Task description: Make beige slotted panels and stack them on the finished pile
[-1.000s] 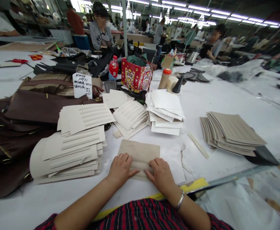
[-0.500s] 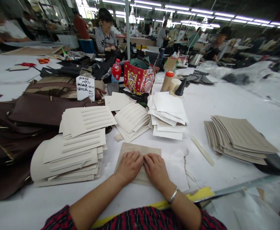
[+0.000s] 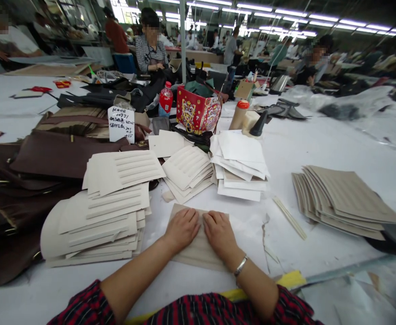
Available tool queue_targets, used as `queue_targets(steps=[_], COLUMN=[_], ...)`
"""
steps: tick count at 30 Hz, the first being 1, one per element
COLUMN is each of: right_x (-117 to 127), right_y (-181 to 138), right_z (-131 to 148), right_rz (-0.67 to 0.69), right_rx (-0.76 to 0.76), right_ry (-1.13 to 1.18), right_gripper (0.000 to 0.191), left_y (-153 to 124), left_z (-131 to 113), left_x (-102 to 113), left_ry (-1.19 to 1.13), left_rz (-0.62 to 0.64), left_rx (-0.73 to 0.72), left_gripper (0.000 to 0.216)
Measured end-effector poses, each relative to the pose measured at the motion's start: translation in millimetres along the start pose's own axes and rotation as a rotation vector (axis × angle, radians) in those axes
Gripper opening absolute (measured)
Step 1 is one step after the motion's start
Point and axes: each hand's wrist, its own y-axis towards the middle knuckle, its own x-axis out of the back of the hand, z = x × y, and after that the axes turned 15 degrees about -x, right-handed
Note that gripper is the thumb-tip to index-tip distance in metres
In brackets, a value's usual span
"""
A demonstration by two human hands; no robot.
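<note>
A beige panel (image 3: 198, 255) with faint raised ridges lies flat on the white table in front of me. My left hand (image 3: 184, 227) rests on its upper left part, fingers bent and held together, tips pressed down. My right hand (image 3: 219, 231), with a silver bracelet at the wrist, presses on the upper right part in the same curled way. A narrow gap separates the two hands. Whatever lies under the fingertips is hidden. To the right are thin pale strips (image 3: 290, 218). Left of my hands sits a tall pile of cream ribbed panels (image 3: 99, 221).
Grey-brown ribbed panels (image 3: 350, 194) are stacked at right. Beyond my hands stand a white sheet stack (image 3: 240, 153), smaller cream panels (image 3: 186, 167), a red box (image 3: 198, 108) and a bottle (image 3: 165, 99). Brown leather bags (image 3: 58, 155) fill the left. Several people work behind.
My hands have moved slightly apart on the panel, the right one shifting a little to the right. The whole view has shifted slightly.
</note>
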Motion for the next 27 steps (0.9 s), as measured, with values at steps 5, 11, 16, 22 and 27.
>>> queue_targets(steps=[5,11,16,22,27], right_x=[8,16,23,40,52], right_y=[2,10,19,24,25], right_z=[-13,-20,-27,-64,-84], right_rz=[0.032,0.166,0.268,0.286,0.307], right_rx=[-0.032,0.077,0.129,0.311,0.401], right_ry=[0.022,-0.061,-0.046,-0.103,-0.211], right_gripper=[0.024,0.035,0.034,0.037,0.040], left_y=[-23,-23,-15,-18,-22], left_z=[19,22,7,18,23], left_x=[-6,14,23,26,23], left_ry=[-0.013,0.074,0.172,0.162,0.171], left_rz=[-0.034,0.126,0.224,0.249,0.220], left_rx=[0.059,0.118,0.246,0.099,0.057], left_gripper=[0.041,0.042,0.043,0.043,0.041])
